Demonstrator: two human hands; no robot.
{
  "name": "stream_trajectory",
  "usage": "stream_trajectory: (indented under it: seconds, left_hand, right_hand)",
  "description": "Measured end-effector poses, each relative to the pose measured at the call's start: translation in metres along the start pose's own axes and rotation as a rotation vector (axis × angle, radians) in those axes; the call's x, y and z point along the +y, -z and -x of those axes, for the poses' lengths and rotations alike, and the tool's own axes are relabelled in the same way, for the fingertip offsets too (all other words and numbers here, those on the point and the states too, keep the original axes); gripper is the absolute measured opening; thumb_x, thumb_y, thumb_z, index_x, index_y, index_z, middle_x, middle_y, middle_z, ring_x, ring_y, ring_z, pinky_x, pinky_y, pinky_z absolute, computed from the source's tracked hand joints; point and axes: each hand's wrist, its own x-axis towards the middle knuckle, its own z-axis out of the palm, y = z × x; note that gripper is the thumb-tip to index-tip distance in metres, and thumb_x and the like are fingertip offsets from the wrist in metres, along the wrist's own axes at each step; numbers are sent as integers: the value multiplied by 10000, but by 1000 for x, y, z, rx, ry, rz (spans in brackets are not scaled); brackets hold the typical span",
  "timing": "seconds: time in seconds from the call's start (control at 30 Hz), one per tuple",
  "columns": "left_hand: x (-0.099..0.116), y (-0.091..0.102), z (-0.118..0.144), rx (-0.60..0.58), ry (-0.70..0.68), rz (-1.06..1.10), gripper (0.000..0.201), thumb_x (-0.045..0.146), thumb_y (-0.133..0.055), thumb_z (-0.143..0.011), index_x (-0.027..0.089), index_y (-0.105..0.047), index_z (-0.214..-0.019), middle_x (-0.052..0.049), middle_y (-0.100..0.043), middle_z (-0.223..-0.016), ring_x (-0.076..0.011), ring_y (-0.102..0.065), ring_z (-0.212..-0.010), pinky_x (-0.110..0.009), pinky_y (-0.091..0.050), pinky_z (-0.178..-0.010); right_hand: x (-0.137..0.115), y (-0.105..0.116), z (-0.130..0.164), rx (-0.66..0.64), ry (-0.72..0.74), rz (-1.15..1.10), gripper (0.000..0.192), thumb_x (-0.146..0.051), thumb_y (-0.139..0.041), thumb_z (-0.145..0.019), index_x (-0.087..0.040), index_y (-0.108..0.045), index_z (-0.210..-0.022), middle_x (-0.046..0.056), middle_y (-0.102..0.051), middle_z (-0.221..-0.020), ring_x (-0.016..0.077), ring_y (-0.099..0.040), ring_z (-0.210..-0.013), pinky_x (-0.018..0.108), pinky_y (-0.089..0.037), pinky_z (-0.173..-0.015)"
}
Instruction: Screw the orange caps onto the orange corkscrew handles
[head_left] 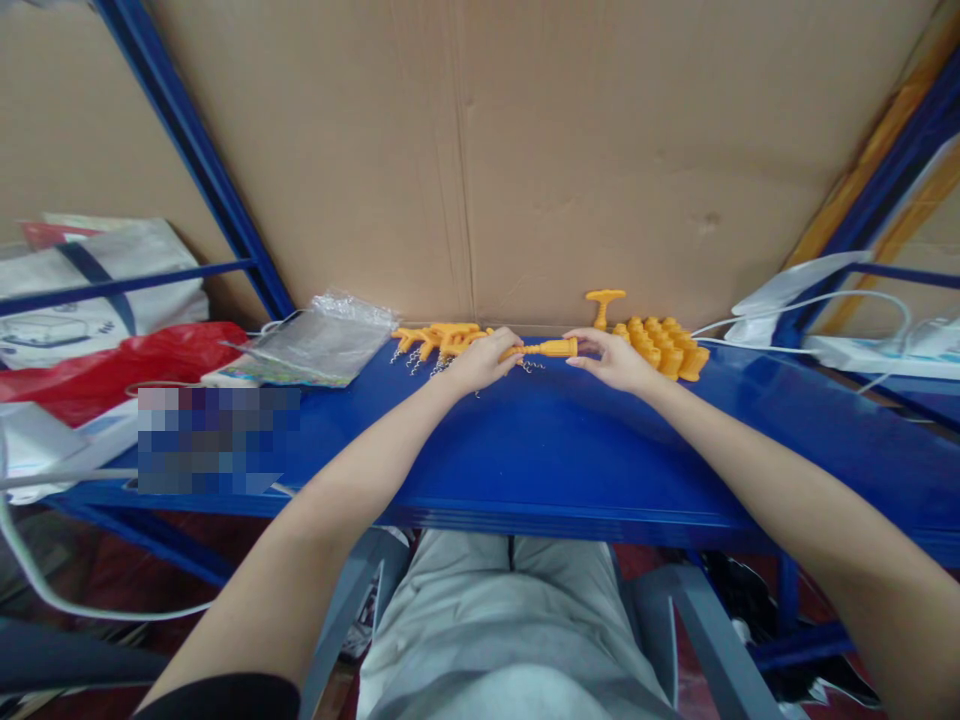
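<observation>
A yellow plastic corkscrew (551, 348) lies level between my two hands, above the back part of the blue table (555, 450). My left hand (487, 360) is closed around its handle end. At the wide end of its sleeve, my right hand (609, 360) grips with thumb and fingers. Behind and left of my left hand is a pile of yellow T-handles (435, 340) with metal spiral screws. Several yellow sleeves (660, 345) stand in rows just beyond my right hand. Next to them an upright yellow T-handle (604, 305) rises, its lower part hidden.
A clear plastic bag (330, 335) lies on the table to the left, near a red plastic bag (187, 350) and a white bag (112, 285). Brown cardboard (465, 150) forms the back wall. Blue frame posts (195, 150) flank the table, and white cables (832, 295) run at right.
</observation>
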Motion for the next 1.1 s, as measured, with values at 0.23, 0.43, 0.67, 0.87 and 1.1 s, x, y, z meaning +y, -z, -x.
stream_trajectory:
  seconds: [0.23, 0.43, 0.67, 0.87, 1.1]
  left_hand:
    - [-4, -1, -1, -15, 29, 53, 107, 206, -599, -932, 176, -650, -1021, -64, -703, -1010, -178, -675, -916, -332, -548, -846]
    - [0, -1, -1, -9, 34, 37, 127, 225, -591, -935, 178, -648, -1038, -69, -702, -1038, -189, -675, -946, -339, -544, -864]
    - [5, 1, -1, -5, 10, 3, 106, 227, -581, -950, 178, -638, -1024, -71, -693, -1031, -190, -671, -946, -321, -536, -857]
    - [4, -1, 0, 14, 3, -5, 93, 219, -602, -941, 173, -637, -1014, -67, -689, -1005, -180, -668, -918, -304, -530, -835]
    - [0, -3, 0, 24, 6, -2, 112, 237, -606, -936, 171, -649, -1016, -68, -699, -1009, -178, -671, -914, -312, -542, -836]
  right_hand:
    - [-6, 3, 0, 33, 149, 252, 346, -316, -692, -867, -217, -693, -1198, 115, -708, -1275, 300, -668, -1182, 536, -505, -1074]
    - [-10, 3, 3, 5, 57, 137, 441, -471, -715, -853, -216, -690, -1212, 114, -724, -1231, 300, -705, -1106, 524, -533, -1041]
    - [-14, -1, 3, -11, -128, -180, 680, -723, -771, -685, -189, -723, -1102, 124, -764, -1117, 294, -738, -1002, 546, -554, -1011]
    - [-18, -3, 2, -33, -209, -255, 596, -712, -767, -697, -189, -747, -981, 108, -777, -1057, 268, -756, -883, 522, -589, -960]
    - [-13, -2, 3, -52, -249, -289, 626, -576, -833, -695, -232, -637, -1180, 67, -763, -980, 234, -750, -851, 485, -613, -896]
